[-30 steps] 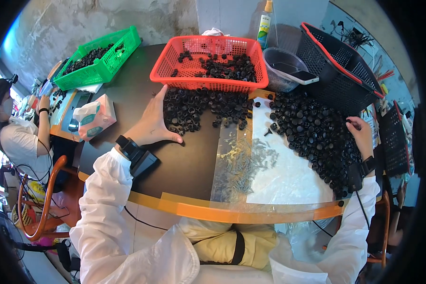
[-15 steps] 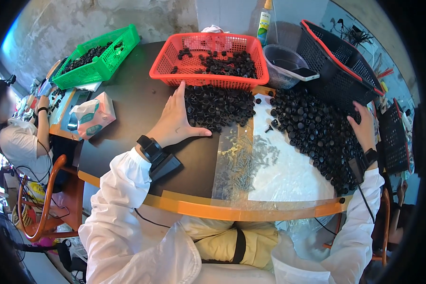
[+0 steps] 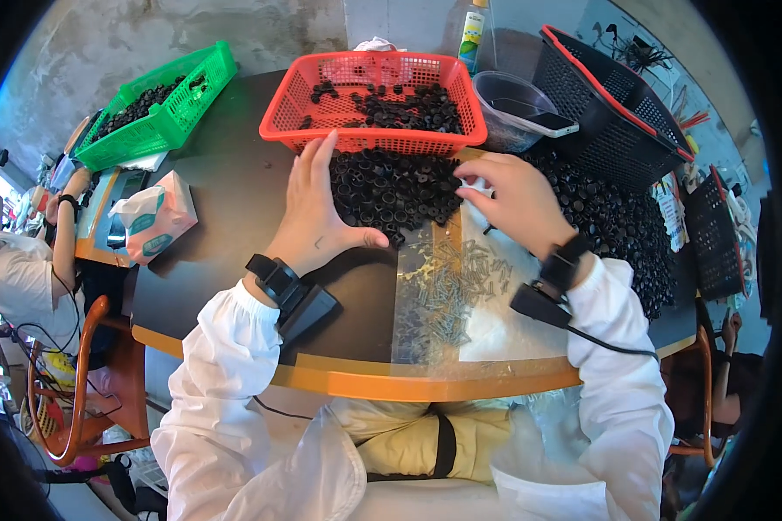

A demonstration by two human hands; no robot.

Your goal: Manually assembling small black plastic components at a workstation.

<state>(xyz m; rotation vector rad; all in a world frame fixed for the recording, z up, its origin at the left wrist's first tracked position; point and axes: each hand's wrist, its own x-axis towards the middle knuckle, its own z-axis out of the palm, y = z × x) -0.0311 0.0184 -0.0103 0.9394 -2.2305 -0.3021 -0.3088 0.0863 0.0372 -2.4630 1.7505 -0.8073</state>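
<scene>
My left hand point(image 3: 314, 213) rests open on the dark table, fingers spread and thumb stretched out. It curves along the left side of a pile of small black ring-like plastic parts point(image 3: 382, 187). Over the upper end of a white sheet point(image 3: 495, 343), my right hand point(image 3: 521, 200) is bent, with a gap between thumb and forefinger; I see nothing held there. It lies between the ring pile and a larger heap of black caps point(image 3: 617, 208). A scatter of small grey screws point(image 3: 447, 291) lies on clear plastic below both hands.
Behind the rings stands a red basket point(image 3: 369, 139) with black parts. A clear tub point(image 3: 500, 139) with a phone point(image 3: 539, 122) on it, a black basket point(image 3: 617, 130) and a spray bottle point(image 3: 471, 39) are beyond. At left are a green basket point(image 3: 169, 130), a tissue pack point(image 3: 161, 221) and another person.
My right hand has moved left from the outer edge of the cap heap to beside the ring pile. My left hand stays open at the rings. The view has shifted slightly.
</scene>
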